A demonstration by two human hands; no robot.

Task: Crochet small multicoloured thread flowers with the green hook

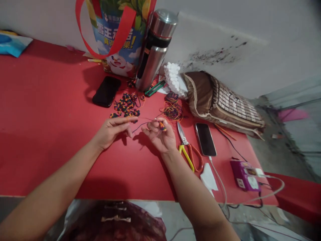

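Observation:
My left hand (116,129) is over the table, index finger stretched toward the right, with multicoloured yarn (140,126) running from its fingers across to the other hand. In my right hand (163,135), thumb and fingers pinch a small crocheted piece (162,126) in orange, yellow and dark blue. A thin shiny tip shows by those fingertips; most of that tool is hidden. Behind the hands lie several knotted yarn pieces (126,105) of the same colours and a loose tangle of yarn (172,108).
Scissors (187,144) and a charging phone (205,139) lie right of my hands. A black phone (107,91), green cutter (154,88), steel flask (156,50) and printed bag (117,36) stand or lie behind. A brown cushion (223,100) and purple box (244,175) are farther right.

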